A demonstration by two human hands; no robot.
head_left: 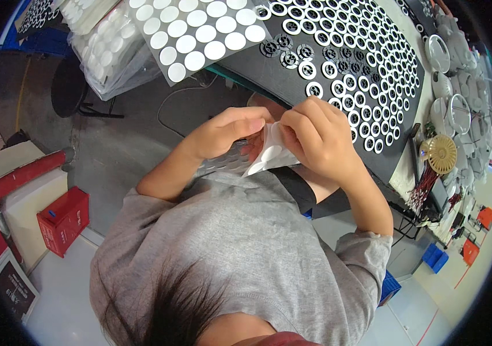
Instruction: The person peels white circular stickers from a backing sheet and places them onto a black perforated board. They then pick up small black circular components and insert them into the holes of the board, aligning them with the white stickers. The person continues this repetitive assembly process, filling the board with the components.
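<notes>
At the far left a red box (63,222) is sitting low; next, a clear plastic bag (110,49) is bulging with white-dotted sheets. Overlapping it, a broad sheet of round white stickers (203,32) is lying by the dark-topped bench (246,66). The left hand (223,132) is pinching a bent sticker sheet (272,153), thumb pressing toward fingers, just before the person's grey T-shirt (228,230). The right hand (321,144) is gripping its other side, fingers curling closed, tips partly hidden from me. Beyond, black-and-white rings (363,83) are crowding the bench, and a yellow fan (442,154) is standing rightmost.
</notes>
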